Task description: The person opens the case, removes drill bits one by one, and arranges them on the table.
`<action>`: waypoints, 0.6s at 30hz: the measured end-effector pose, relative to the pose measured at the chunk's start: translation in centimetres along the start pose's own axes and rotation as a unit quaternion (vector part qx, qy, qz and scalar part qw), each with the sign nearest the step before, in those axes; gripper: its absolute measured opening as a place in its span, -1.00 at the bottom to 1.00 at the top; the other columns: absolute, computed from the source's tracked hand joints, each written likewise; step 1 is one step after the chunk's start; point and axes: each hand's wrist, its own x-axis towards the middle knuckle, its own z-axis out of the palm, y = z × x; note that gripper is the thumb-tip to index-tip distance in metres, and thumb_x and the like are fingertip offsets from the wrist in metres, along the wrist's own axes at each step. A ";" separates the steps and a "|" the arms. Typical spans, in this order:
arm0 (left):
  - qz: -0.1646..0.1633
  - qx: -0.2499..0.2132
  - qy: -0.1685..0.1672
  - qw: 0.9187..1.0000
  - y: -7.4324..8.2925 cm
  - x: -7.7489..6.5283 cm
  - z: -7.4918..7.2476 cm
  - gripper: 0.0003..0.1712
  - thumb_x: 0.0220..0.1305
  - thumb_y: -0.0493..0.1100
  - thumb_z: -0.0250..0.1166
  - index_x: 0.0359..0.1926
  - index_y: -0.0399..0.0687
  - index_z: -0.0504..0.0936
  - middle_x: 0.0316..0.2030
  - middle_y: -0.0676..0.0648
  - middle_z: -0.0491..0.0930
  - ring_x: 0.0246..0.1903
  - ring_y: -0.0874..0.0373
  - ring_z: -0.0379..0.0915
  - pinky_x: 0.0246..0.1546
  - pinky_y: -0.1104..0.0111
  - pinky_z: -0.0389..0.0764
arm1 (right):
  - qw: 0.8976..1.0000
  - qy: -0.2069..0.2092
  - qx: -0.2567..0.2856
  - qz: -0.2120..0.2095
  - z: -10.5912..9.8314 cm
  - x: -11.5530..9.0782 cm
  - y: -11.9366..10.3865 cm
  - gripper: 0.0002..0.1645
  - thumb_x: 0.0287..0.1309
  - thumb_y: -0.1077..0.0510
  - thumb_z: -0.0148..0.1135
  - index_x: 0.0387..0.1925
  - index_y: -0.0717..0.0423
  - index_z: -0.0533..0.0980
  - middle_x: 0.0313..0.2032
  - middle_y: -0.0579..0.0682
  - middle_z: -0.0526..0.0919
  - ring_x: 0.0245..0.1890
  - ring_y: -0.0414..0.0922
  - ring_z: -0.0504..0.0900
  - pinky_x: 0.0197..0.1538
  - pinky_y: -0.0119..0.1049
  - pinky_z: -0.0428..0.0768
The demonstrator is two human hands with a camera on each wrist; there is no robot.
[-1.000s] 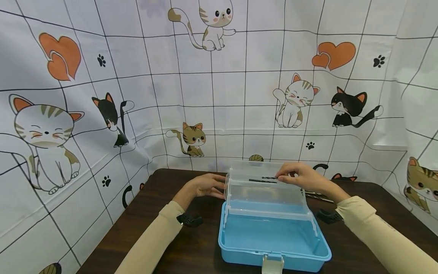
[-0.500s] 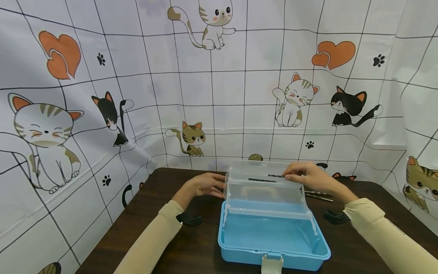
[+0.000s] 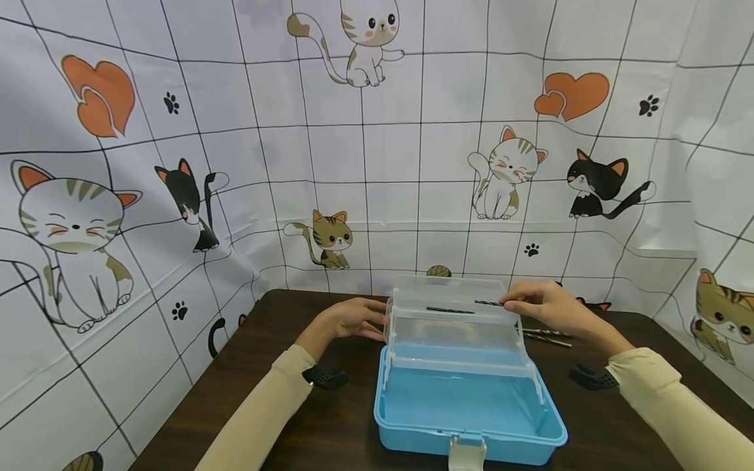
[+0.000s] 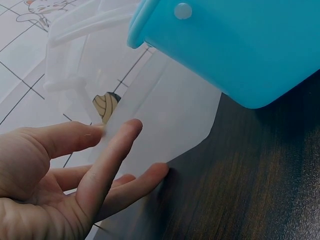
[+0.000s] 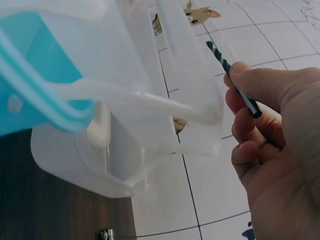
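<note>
My right hand (image 3: 544, 306) pinches a dark twist drill bit (image 3: 487, 303) between thumb and fingers, over the right end of a translucent tray (image 3: 459, 335). In the right wrist view the bit (image 5: 220, 57) points away from the hand, its smooth shank (image 5: 255, 111) by the fingers. Another black drill bit (image 3: 450, 310) lies further left at the tray. The light blue toolbox (image 3: 471, 399) stands with its translucent lid (image 4: 170, 100) tipped back. At the lid's left side is my left hand (image 3: 357, 318), fingers mostly extended, fingertips right at the plastic.
Long metal drill bits (image 3: 548, 337) lie on the dark wooden table (image 3: 247, 405), right of the lid. A pale latch (image 3: 467, 453) hangs from the toolbox's front. Behind the table rises a white sheet (image 3: 389, 163) printed with cats.
My right hand has moved to the right with the drill bit, from over the tray's middle right towards its right end. My left hand stays at the lid.
</note>
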 end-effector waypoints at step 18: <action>0.007 0.004 -0.005 1.000 -0.2 0.1 -0.1 -0.33 0.40 -0.37 0.30 0.46 -0.33 0.30 0.11 -0.34 0.55 -0.02 -0.26 0.63 0.00 0.05 0.70 | 0.996 0.040 -0.037 0.064 -1.4 -4.1 1.7 -0.75 0.45 0.09 0.24 0.05 -0.01 0.70 -0.04 -0.07 0.67 -0.16 -0.17 0.62 -0.21 -0.30 0.69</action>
